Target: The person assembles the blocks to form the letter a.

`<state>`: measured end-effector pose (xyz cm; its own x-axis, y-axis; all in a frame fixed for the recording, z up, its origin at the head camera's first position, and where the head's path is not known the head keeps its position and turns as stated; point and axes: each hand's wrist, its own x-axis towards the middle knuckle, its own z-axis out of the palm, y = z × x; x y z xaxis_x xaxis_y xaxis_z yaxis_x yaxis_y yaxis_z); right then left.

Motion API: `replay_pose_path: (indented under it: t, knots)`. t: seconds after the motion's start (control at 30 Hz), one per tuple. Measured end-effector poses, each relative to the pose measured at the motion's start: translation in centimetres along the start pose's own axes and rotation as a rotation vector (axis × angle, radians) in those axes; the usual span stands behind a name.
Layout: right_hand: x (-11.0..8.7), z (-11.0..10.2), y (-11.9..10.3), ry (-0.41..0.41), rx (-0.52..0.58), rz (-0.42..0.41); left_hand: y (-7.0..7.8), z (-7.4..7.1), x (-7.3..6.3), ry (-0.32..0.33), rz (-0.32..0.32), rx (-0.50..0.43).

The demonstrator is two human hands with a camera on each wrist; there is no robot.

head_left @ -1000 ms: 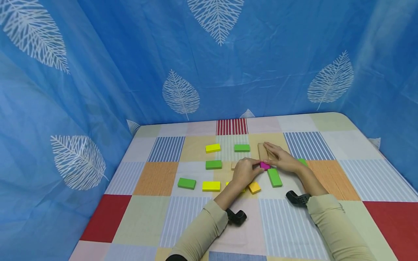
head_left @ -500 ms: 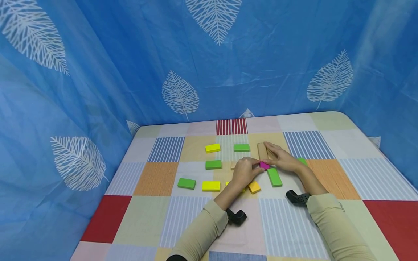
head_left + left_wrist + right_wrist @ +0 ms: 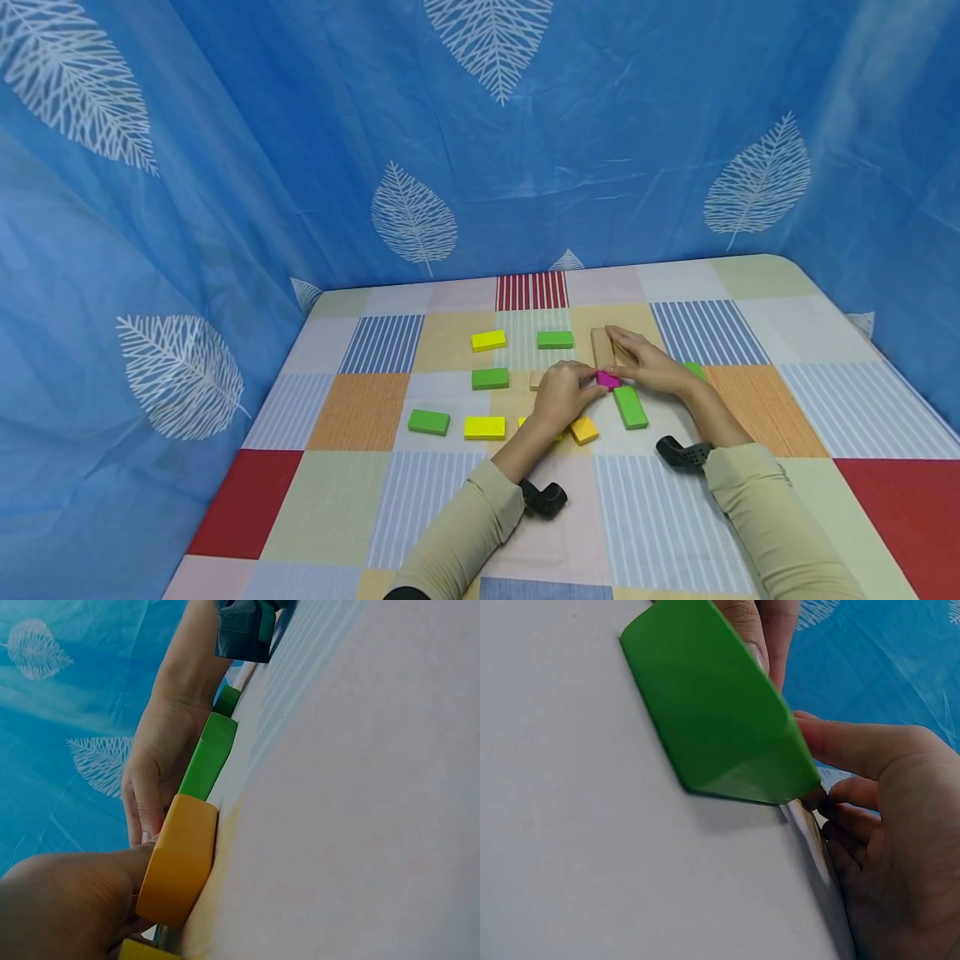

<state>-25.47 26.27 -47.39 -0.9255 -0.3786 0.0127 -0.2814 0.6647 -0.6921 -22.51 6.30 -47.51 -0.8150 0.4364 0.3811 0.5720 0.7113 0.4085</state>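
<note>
The left hand (image 3: 559, 397) pinches a small magenta block (image 3: 610, 381). The right hand (image 3: 651, 366) (nearer the tabletop's (image 3: 678, 282) far edge) grips an oblong bare-wood block (image 3: 602, 348).

I see a blue curtain (image 3: 600, 183), creased and printed with white leaves (image 3: 415, 211), hanging beyond a patchwork tablecloth (image 3: 322, 508) and along both sides. Red squares (image 3: 243, 502) mark the cloth left and right; a red-striped patch (image 3: 532, 292) sits at its far edge.
</note>
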Motion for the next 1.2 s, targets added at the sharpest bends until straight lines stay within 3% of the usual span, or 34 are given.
replay_pose_path:
  t: [0.9,1.03,1.2]
  knots:
    - [0.2,0.1,0.3,-0.001,0.0,0.035,0.1,-0.2,0.0,0.004,0.005,0.023]
    - [0.1,0.1,0.2,0.003,0.01,0.036,0.5,-0.7,-0.6,0.033,0.018,0.013]
    - [0.1,0.1,0.1,0.019,0.01,0.022,1.3,-0.9,-1.8,0.049,0.076,-0.052]
